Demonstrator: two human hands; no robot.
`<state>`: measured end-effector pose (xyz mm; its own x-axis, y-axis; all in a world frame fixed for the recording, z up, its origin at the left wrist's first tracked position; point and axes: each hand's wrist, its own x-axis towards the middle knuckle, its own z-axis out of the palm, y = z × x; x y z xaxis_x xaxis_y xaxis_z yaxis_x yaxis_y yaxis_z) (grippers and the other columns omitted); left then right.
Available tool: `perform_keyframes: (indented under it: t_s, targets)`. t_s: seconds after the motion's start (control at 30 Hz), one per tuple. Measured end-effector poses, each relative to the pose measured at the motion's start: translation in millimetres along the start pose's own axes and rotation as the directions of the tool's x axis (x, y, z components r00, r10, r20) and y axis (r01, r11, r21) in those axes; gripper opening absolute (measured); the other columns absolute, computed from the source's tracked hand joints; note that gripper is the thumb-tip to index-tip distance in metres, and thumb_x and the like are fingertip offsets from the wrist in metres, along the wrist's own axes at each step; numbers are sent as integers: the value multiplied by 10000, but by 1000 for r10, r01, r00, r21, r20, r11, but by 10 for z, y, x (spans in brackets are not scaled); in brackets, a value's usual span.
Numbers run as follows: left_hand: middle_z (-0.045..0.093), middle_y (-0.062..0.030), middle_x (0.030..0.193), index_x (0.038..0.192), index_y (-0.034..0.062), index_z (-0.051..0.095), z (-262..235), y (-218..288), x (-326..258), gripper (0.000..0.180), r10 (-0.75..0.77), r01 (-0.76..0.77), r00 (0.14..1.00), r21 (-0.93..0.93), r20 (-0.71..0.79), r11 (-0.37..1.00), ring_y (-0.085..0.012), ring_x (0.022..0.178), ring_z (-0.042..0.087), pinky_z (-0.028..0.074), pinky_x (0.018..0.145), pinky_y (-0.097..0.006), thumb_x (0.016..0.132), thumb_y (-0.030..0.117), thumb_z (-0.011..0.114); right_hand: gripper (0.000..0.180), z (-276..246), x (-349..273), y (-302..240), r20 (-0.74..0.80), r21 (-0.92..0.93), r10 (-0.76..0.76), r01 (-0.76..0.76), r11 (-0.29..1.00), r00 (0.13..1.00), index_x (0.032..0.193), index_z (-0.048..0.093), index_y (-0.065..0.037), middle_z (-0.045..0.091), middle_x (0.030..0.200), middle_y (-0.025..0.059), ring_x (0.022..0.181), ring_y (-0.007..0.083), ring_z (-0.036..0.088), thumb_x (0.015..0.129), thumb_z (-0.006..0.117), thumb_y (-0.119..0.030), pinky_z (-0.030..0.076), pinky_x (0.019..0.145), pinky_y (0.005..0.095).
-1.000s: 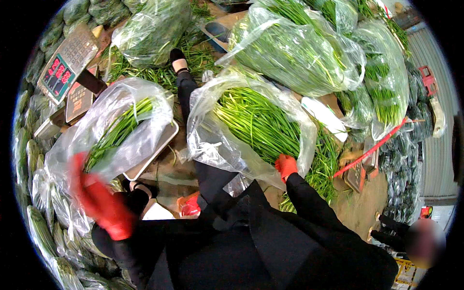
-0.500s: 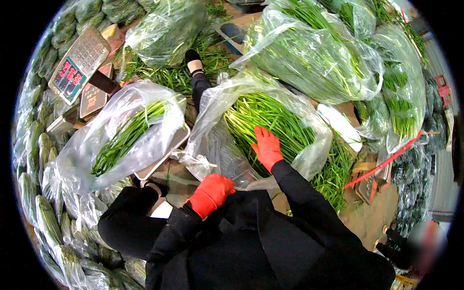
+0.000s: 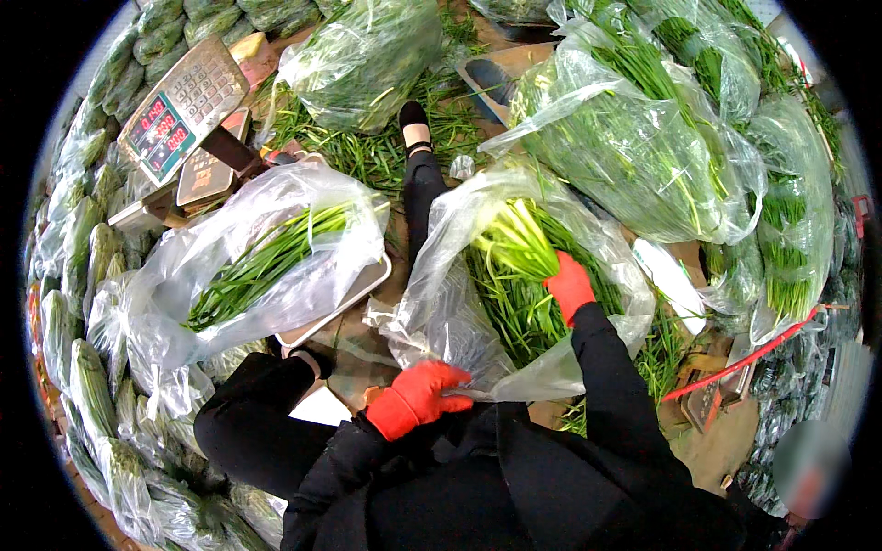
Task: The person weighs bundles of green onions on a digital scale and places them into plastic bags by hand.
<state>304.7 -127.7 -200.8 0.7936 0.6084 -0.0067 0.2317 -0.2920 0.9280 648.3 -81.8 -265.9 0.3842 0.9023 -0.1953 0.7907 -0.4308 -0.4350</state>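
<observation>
My right hand (image 3: 571, 289), in an orange-red glove, is closed round a bunch of garlic chives (image 3: 516, 241), its pale stem ends pointing up and left. Beneath it, more loose chives (image 3: 524, 317) fill an open clear plastic bag (image 3: 432, 317) in front of me. My left hand (image 3: 418, 401), gloved alike, is at the bag's near left edge; its fingers and thumb are stretched out and apart. To the left, a second clear bag (image 3: 165, 317) with a smaller bundle of chives (image 3: 266, 266) lies on the white-edged pan (image 3: 344, 303) of a digital scale (image 3: 184, 106).
Large packed bags of chives (image 3: 625, 147) stand at the far right, another bag (image 3: 363, 69) at the far middle. Wrapped bundles (image 3: 92, 386) are stacked along the left. Loose chives (image 3: 459, 124) litter the floor. A red strip (image 3: 744, 360) crosses the right side. My leg (image 3: 423, 202) reaches forward between the bags.
My right hand has gone from lying spread on the chives to gripping a bunch and raising its stem ends. My left hand has loosened from a fist. The view has shifted somewhat.
</observation>
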Motion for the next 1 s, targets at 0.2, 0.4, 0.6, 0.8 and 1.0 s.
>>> perform_keyframes:
  t_s: [0.2,0.4,0.6,0.8,1.0]
  targets:
    - [640,-91,1019,1140,60,584,-105,288,520,415,-287,110,947,-693,-145,713,-225,936,597,456,843,-369,743,74,704,491,-544,-434,110,-25,529,178,-138,837,984,1078,546,25,651,958,146,851,240,628,625,722,-47,489,742,329]
    - [465,-57,1285,1404,84,212,319,-32,1049,923,-120,-56,976,-744,-180,666,-170,1132,467,392,949,-355,671,64,773,619,-600,-1071,-415,46,537,-51,19,844,998,1207,500,-35,637,1027,111,926,223,607,632,728,-43,464,812,320]
    - [482,-52,1277,1315,86,380,390,-4,1033,721,-162,59,986,-977,26,204,-175,1153,465,375,971,-352,690,-50,712,811,-648,-1392,-542,62,-215,-486,487,847,872,1278,428,-53,602,1005,180,917,387,564,583,766,-298,448,795,403]
    - [477,-84,1281,1311,60,379,539,-258,919,707,-26,20,1000,-986,16,166,-208,1154,469,392,960,-371,695,-39,709,938,-1102,-1399,-1039,-57,-13,-274,274,962,960,1290,407,-43,566,1063,178,911,366,559,507,819,-358,444,803,412]
    - [498,-137,1251,1279,58,427,959,-166,969,627,-159,153,972,-982,170,-113,-251,1125,500,392,958,-384,765,336,655,993,-704,-1379,-1494,-143,271,-530,548,792,836,1393,261,-93,550,1157,177,1046,306,553,557,794,-146,445,869,361]
